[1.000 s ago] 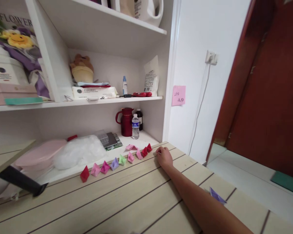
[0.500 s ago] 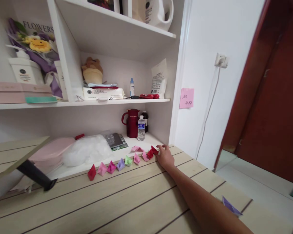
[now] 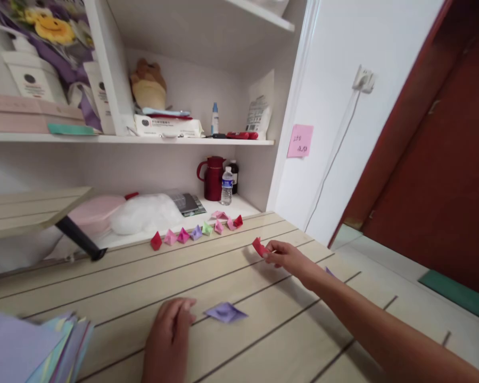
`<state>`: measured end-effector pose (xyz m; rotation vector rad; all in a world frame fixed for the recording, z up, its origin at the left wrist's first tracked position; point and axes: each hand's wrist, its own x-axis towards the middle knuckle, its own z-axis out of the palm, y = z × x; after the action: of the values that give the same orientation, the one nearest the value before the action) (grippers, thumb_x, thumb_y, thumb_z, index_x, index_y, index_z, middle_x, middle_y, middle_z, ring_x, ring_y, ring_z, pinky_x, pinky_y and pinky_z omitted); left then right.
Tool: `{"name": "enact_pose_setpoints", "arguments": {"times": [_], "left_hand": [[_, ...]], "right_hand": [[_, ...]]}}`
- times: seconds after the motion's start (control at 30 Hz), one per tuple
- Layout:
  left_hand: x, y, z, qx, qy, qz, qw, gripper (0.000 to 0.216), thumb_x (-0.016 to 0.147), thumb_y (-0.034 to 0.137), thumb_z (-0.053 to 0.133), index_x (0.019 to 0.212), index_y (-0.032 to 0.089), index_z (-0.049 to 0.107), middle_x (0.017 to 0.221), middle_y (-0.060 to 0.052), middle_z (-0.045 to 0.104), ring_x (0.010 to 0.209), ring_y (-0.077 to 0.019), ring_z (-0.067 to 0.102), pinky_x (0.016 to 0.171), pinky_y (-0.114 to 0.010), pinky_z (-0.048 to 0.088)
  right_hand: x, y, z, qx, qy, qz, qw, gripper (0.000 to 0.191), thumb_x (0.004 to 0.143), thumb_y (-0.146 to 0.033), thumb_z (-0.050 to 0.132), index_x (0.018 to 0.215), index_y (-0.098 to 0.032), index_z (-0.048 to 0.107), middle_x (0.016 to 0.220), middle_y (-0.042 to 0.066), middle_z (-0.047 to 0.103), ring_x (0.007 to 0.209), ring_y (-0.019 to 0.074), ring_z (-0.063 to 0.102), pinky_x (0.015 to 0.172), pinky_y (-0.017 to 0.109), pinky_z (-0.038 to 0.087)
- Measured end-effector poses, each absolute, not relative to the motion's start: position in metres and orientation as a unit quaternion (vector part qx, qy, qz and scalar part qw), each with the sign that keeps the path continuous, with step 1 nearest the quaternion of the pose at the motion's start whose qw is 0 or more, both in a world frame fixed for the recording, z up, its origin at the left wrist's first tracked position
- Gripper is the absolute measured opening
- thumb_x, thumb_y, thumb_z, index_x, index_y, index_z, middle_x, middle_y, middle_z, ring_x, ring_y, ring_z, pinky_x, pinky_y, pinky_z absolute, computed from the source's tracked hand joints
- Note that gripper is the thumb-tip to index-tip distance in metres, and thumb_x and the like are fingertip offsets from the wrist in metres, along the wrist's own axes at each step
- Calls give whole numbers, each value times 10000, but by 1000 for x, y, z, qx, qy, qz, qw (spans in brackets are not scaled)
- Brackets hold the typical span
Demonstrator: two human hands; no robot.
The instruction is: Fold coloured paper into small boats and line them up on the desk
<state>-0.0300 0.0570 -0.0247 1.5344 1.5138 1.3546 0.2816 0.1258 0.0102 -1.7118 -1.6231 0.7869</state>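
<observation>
The red paper boat (image 3: 259,247) sat pinched in my right hand (image 3: 287,257), lifted off the row (image 3: 195,232); my left hand (image 3: 171,332) rested loosely curled, empty, beside the purple fold (image 3: 225,311). Next I judged careful placing was needed.

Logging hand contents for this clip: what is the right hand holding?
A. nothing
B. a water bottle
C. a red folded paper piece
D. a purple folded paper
C: the right hand pinches a red folded paper piece at its fingertips above the wooden table, while the purple folded paper lies flat near the left hand.
</observation>
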Motion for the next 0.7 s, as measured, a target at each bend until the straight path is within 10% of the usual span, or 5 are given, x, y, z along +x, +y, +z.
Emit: {"name": "enact_pose_setpoints", "arguments": {"times": [0.4,0.7], "left_hand": [[-31,52,-17,558,581,495,326,447,806,549,489,952,172,679,996,-95,668,799,-247,672,797,-435,532],[-35,55,-18,570,583,488,311,430,787,570,506,898,201,696,897,-70,700,756,-248,673,770,-416,545]], "right_hand": [[244,-10,40,-370,-767,494,174,266,745,-373,795,904,-186,692,948,49,654,783,159,596,675,239,455],[250,112,-4,-610,-640,297,361,251,990,-337,444,998,-162,625,840,39,673,677,147,636,614,261,499]]}}
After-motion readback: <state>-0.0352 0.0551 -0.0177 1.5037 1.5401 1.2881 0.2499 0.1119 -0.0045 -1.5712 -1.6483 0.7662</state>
